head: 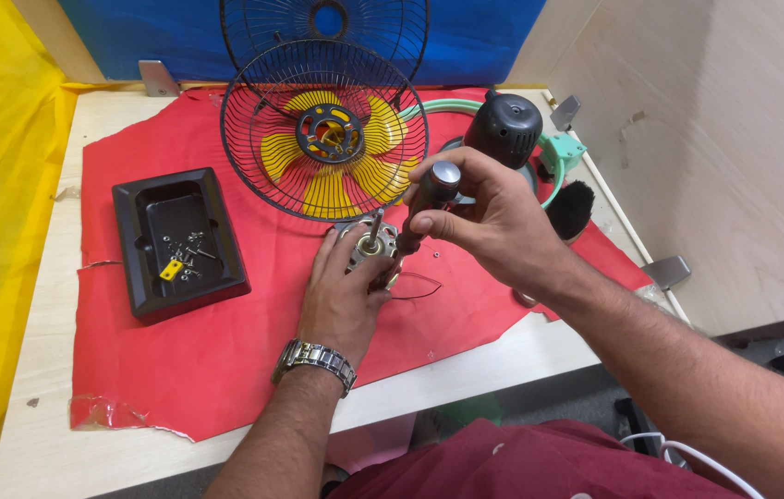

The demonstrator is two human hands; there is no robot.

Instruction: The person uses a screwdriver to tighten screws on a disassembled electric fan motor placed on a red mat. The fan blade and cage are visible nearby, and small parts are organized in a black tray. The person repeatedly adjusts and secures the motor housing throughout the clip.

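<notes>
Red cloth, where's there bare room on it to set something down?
The red cloth lies bare near its front edge, below the black tray and beside the left hand. It is crowded around the fan guard, motor and right hand.

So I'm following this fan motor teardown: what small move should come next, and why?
Probably turn the screwdriver in the right hand: its tip seems seated on the motor, which the left hand braces on the red cloth.
</notes>
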